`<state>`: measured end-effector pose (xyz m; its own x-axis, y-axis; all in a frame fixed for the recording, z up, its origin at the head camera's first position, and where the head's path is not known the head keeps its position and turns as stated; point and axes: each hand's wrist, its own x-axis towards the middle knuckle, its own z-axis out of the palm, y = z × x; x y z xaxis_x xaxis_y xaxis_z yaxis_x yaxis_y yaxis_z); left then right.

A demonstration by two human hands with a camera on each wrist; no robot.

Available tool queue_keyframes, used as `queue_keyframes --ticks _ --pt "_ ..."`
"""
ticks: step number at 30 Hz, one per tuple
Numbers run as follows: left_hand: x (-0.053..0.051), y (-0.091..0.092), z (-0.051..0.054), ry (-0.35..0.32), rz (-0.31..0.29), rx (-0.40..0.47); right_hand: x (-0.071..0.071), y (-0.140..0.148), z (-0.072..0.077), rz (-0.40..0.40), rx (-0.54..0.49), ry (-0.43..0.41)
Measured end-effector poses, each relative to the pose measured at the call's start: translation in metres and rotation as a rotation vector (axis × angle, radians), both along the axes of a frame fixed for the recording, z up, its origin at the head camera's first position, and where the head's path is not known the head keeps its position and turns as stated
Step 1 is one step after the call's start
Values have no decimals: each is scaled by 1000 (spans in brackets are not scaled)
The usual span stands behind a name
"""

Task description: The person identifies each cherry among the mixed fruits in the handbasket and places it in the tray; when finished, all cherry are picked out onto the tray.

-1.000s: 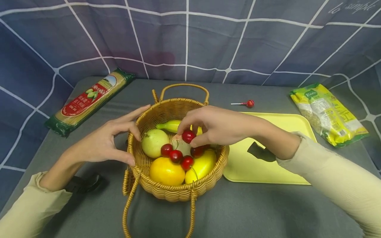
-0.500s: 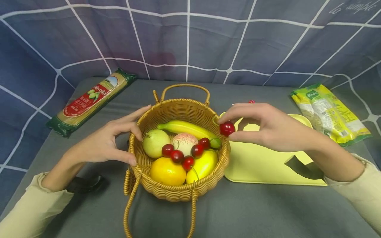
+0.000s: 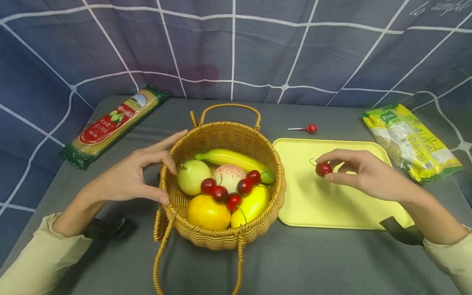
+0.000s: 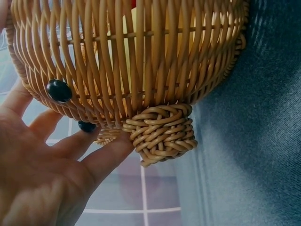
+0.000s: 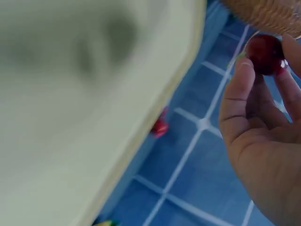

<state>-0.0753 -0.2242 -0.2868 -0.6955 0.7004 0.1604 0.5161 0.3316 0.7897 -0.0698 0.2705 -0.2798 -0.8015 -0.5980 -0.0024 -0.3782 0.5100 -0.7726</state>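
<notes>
My right hand (image 3: 363,172) pinches a dark red cherry (image 3: 323,169) with a stem, above the yellow tray (image 3: 295,205); the right wrist view also shows the cherry (image 5: 265,54) between thumb and fingers. To the left stands a wicker basket (image 3: 217,234). Spread fingers of my left hand (image 3: 136,176) rest against the basket's left rim; up close in the left wrist view they touch its woven wall (image 4: 155,61). Inside the basket lie a banana (image 3: 228,159), a pale green pear (image 3: 193,177), a peach (image 3: 229,176), an orange (image 3: 208,213), a yellow fruit (image 3: 254,203) and several cherries (image 3: 219,194).
A red lollipop (image 3: 312,128) lies behind the tray. At the back left is a spaghetti packet (image 3: 114,123), and at the far right a yellow-green Knorr bag (image 3: 409,141). One basket handle (image 3: 156,262) hangs toward the front. Blue tiled-pattern cloth (image 3: 206,49) backs the table.
My right hand has lifted the cherry out of the basket and carried it right, over the tray. My left hand has stayed at the basket's rim.
</notes>
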Motion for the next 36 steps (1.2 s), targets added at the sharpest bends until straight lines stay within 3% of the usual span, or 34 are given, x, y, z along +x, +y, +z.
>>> queue_keyframes --ticks 11,17,27,32,36 --pt "0 -2 -2 -4 1 -2 -10 37 -45 -102 120 -37" --pt "1 -2 -2 -15 7 -6 -10 42 -58 -86 133 -11" --pt "0 -1 -3 -10 1 -7 -7 39 -60 -70 128 -9" --pt "1 -1 -1 -40 6 9 -8 37 -56 -50 121 54" --pt "0 -1 -1 -33 0 15 -8 32 -44 -43 143 126"
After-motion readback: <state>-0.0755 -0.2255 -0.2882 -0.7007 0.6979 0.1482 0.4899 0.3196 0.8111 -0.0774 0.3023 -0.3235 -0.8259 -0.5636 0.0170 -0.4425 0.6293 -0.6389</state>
